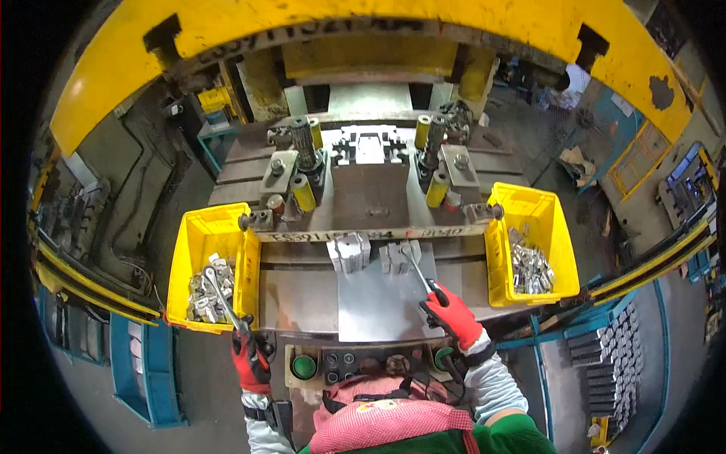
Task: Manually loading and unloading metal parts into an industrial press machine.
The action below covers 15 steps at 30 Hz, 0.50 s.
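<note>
My left hand (pixel 252 362), in a red and black glove, is closed around the handle of a slim grey rod tool with a round head (pixel 220 295). That head reaches over the small metal parts (pixel 206 300) inside the left yellow bin (pixel 178 261). My gloved right hand (pixel 452 312) grips a similar round-headed rod tool (pixel 416 266), whose head lies at a stack of grey metal parts (pixel 393 259). Whether either head touches a part I cannot tell. Another stack of metal parts (pixel 348 253) sits just left, both at the far end of a bare metal sheet (pixel 378 306).
Beyond the stacks stands a press die (pixel 370 189) with guide posts, a bright metal piece (pixel 370 148) inside. A yellow press beam (pixel 363 15) spans overhead. A right yellow bin (pixel 563 250) holds small parts. Green buttons (pixel 304 368) line the near panel; a parts rack (pixel 612 378) stands right.
</note>
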Each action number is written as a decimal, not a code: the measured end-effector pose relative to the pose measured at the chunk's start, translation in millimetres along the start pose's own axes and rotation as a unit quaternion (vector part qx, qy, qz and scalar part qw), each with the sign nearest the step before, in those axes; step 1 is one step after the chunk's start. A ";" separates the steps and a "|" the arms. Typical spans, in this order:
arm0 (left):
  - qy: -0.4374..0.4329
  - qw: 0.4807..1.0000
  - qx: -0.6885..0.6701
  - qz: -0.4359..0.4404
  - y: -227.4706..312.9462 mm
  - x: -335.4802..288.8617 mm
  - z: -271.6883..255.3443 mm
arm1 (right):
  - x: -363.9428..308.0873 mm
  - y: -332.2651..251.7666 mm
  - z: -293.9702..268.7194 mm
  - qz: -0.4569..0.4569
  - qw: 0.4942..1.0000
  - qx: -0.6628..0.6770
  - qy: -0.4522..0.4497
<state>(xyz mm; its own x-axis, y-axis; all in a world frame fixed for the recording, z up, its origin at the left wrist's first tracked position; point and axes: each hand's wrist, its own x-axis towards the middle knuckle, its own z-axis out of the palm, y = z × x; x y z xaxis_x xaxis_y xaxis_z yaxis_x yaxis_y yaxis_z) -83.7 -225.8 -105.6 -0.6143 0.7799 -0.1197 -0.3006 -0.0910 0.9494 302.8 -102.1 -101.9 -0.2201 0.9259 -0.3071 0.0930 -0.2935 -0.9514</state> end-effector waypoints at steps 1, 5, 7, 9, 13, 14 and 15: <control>0.003 1.000 -0.009 0.029 -0.7 1.3 -1.8 | -1.2 -13.8 3.5 -0.006 0.999 0.033 -0.011; -0.017 0.999 0.001 0.048 14.1 -18.7 4.1 | 2.3 -75.4 19.1 -0.061 0.994 0.092 -0.004; -0.031 0.999 -0.004 0.039 5.2 -18.2 -0.5 | 55.0 -78.8 14.5 -0.145 0.988 0.062 -0.002; -0.095 0.994 0.032 0.032 -19.2 -6.9 -23.6 | 108.5 -100.0 20.5 -0.215 0.976 0.021 0.041; -0.044 0.995 -0.089 -0.020 -5.6 -13.1 25.1 | 180.9 -139.8 36.1 -0.215 0.949 -0.174 0.154; -0.078 0.995 -0.058 -0.017 -1.9 -17.8 17.0 | 189.4 -143.4 39.5 -0.199 0.949 -0.184 0.163; -0.049 0.997 -0.057 -0.008 -6.9 -22.1 2.8 | 189.8 -149.0 54.0 -0.177 0.954 -0.199 0.139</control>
<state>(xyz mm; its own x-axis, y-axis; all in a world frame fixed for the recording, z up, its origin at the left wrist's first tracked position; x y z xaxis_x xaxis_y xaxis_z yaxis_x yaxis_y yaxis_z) -66.1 -240.7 -108.7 -0.5358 0.8383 -0.1003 -0.3941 -0.1433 0.9078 194.8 104.5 -19.5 -0.0457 0.9937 0.1027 0.4332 0.1124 -0.8943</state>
